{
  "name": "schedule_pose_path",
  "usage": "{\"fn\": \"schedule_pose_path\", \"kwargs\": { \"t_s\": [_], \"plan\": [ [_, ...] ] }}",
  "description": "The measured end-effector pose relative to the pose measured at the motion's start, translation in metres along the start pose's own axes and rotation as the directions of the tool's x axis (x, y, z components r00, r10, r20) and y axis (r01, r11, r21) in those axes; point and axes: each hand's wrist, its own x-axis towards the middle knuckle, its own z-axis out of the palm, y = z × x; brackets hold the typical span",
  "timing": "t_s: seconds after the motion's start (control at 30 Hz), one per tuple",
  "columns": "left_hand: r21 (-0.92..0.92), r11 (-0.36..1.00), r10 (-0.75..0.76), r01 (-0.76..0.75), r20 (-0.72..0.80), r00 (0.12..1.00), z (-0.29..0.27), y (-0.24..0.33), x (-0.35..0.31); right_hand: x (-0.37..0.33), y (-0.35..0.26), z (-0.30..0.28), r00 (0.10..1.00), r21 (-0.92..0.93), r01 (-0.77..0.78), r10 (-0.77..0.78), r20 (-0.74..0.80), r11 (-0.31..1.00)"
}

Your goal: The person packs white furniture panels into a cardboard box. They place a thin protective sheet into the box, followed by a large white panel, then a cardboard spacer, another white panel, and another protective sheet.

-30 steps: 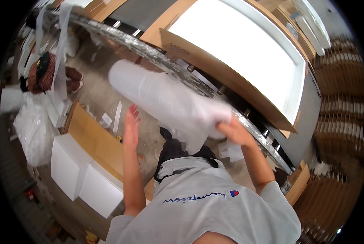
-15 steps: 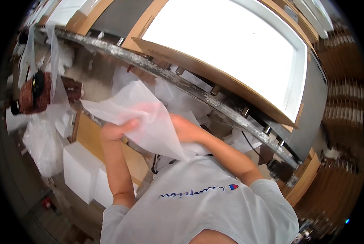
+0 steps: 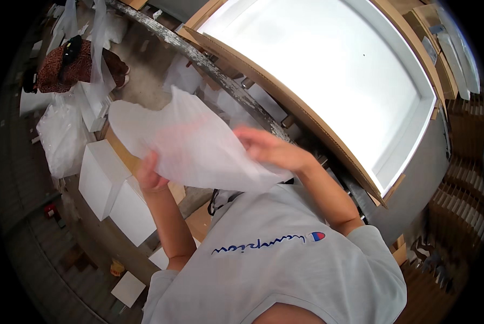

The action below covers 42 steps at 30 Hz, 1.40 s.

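A translucent white packing sheet is spread in front of my chest; I cannot tell whether it is thin foam or a plastic bag. My left hand grips its left side, the thumb showing and the other fingers hidden behind the sheet. At its right side my right hand holds the edge, its fingers partly covered and slightly blurred. Reddish patches show through the sheet's middle. To the right, an open cardboard box on the worktable holds a large white tray-like panel with raised sides.
The worktable's worn metal edge runs diagonally past my hands. At left stand white blocks and a bulging clear plastic bag. A bent-over person is at the far left. Stacked cardboard fills the right side.
The sheet has opened out wider between my hands. My right hand has moved right and up, my left hand slightly. The view has shifted, bringing the box closer.
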Motion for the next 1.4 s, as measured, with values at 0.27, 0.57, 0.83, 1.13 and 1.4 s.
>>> {"fn": "schedule_pose_path", "kwargs": {
  "t_s": [0.27,0.57,0.83,1.13,1.4],
  "plan": [
    [0.154,0.959,0.18,-0.24,0.323,0.929,-0.031,0.025,0.001,-0.01,-0.028,-0.009,0.95,0.117,0.209,-0.173,-0.262,0.971],
    [0.819,0.429,0.575,-0.381,0.078,0.814,0.091,0.033,0.07,-0.096,-0.126,0.011,0.252,-0.813,0.284,-0.857,-0.449,0.509],
    [0.781,0.345,0.289,-0.52,0.439,0.851,0.229,-0.029,0.262,-0.214,-0.211,-0.021,-0.143,-0.953,-0.268,-0.984,-0.108,0.143],
    [0.952,-0.244,-0.069,-0.186,0.175,0.982,0.278,-0.201,0.505,-0.264,-0.258,-0.306,0.039,-0.586,-0.81,-0.996,-0.077,0.013],
    [0.952,-0.307,-0.165,-0.019,-0.034,0.986,0.197,-0.247,0.616,-0.222,-0.208,-0.392,-0.072,-0.398,-0.887,-0.922,-0.381,0.234]
  ]
}}
